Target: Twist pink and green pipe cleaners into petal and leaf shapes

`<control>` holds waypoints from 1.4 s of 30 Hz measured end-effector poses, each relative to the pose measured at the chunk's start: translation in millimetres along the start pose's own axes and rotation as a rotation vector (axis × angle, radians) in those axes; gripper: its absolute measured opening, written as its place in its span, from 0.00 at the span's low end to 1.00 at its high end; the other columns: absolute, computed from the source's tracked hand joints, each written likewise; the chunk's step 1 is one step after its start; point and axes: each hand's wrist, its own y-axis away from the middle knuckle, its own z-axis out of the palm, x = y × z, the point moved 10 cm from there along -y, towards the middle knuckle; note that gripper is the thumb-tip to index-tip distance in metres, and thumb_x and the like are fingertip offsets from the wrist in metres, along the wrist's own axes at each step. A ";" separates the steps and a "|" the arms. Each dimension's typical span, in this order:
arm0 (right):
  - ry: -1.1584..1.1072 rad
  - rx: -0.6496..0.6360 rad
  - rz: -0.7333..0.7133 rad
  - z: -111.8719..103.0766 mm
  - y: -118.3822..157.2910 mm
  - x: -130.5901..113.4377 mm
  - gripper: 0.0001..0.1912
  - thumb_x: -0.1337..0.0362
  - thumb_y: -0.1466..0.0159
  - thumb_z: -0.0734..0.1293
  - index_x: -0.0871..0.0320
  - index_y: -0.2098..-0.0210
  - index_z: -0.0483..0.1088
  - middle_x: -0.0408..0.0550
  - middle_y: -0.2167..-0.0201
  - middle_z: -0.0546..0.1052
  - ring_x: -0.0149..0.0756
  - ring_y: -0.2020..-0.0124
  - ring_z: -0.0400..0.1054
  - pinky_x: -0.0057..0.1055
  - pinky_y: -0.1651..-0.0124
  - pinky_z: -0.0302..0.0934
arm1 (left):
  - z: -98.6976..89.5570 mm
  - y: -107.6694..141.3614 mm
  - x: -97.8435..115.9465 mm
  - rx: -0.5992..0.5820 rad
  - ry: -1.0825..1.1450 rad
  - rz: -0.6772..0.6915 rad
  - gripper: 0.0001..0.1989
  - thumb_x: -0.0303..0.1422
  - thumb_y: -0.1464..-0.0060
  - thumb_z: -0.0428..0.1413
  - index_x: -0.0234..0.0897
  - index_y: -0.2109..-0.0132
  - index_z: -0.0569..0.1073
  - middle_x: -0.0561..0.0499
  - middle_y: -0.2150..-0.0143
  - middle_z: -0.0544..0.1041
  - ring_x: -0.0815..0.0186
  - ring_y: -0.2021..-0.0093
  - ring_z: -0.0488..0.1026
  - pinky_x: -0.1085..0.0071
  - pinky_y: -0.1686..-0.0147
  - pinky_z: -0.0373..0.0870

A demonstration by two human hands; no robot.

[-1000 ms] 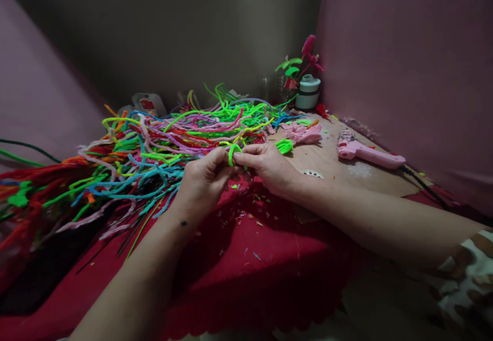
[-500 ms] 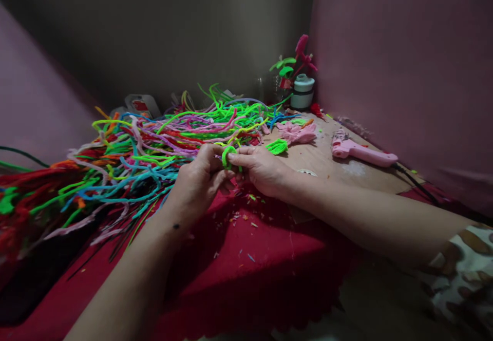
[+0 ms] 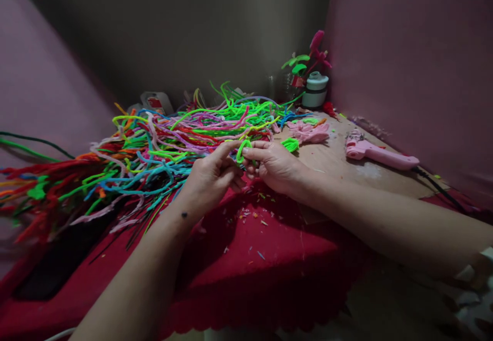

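Observation:
Between my two hands is a bright green pipe cleaner [image 3: 241, 152], bent into a small loop. My right hand [image 3: 277, 166] pinches it with thumb and fingers. My left hand [image 3: 215, 169] meets it from the other side, its index finger stretched along the loop and the other fingers curled; the exact contact of its fingertips is partly hidden. Just beyond my right hand lies a bundle of folded green pipe cleaners [image 3: 290, 145]. Behind both hands spreads a big heap of many-coloured pipe cleaners [image 3: 185, 130].
On the brown board [image 3: 327, 158] lie a pink hot glue gun [image 3: 381, 155] with a black cord and a pink pipe-cleaner bundle [image 3: 308, 131]. A lidded jar [image 3: 315, 92] stands behind, near pipe-cleaner flowers [image 3: 316, 48]. Scraps dot the red cloth [image 3: 246, 259]; a dark flat object [image 3: 57, 264] lies left.
The whole view has shifted, so everything sits further right. My left index finger has straightened along the green loop, which shows more openly; my right hand keeps its pinch.

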 end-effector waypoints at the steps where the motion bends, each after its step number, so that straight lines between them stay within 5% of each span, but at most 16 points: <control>1: -0.001 0.009 0.005 -0.8 -0.2 0.2 0.04 0.71 0.47 0.65 0.60 0.76 0.65 0.39 0.81 0.64 0.25 0.80 0.57 0.25 0.78 0.50 | 0.4 -0.4 -0.3 -0.003 0.021 -0.010 0.23 0.24 0.53 0.52 0.38 0.48 0.63 0.56 0.76 0.75 0.66 0.78 0.75 0.70 0.75 0.74; 11: 0.072 0.066 -0.002 -8.9 -0.1 -0.2 0.05 0.70 0.46 0.66 0.62 0.77 0.65 0.40 0.81 0.66 0.24 0.81 0.58 0.25 0.77 0.51 | -8.9 0.2 -6.6 0.073 0.118 -0.172 0.09 0.36 0.50 0.55 0.35 0.66 0.67 0.57 0.82 0.69 0.69 0.87 0.68 0.77 0.90 0.64; 18: 0.177 -0.006 -0.011 -1.3 2.1 -1.8 0.07 0.65 0.48 0.67 0.62 0.78 0.67 0.41 0.83 0.67 0.25 0.82 0.58 0.27 0.77 0.52 | -15.5 2.6 -11.9 0.129 0.143 -0.214 0.06 0.33 0.52 0.56 0.33 0.69 0.69 0.55 0.81 0.72 0.72 0.88 0.65 0.79 0.92 0.60; 26: 0.290 0.039 -0.040 -0.2 7.0 -11.3 0.05 0.73 0.50 0.65 0.61 0.79 0.64 0.41 0.84 0.69 0.24 0.84 0.58 0.25 0.80 0.53 | -23.4 5.1 -9.0 0.224 0.108 -0.257 0.04 0.29 0.54 0.55 0.34 0.72 0.66 0.55 0.85 0.71 0.73 0.89 0.64 0.81 0.91 0.58; 34: 0.254 -0.056 -0.023 9.2 4.8 -5.7 0.06 0.72 0.47 0.63 0.61 0.79 0.63 0.44 0.82 0.73 0.25 0.86 0.63 0.25 0.81 0.59 | -19.7 3.0 -8.9 0.188 0.049 -0.203 0.03 0.28 0.55 0.54 0.35 0.73 0.66 0.56 0.86 0.70 0.72 0.89 0.64 0.79 0.91 0.57; 42: 0.276 0.004 -0.167 6.2 7.4 -21.4 0.10 0.70 0.45 0.65 0.60 0.81 0.62 0.35 0.88 0.62 0.20 0.88 0.52 0.21 0.86 0.47 | -7.0 3.2 -8.3 0.111 0.079 -0.214 0.05 0.27 0.54 0.54 0.34 0.74 0.65 0.56 0.83 0.71 0.72 0.89 0.65 0.79 0.92 0.59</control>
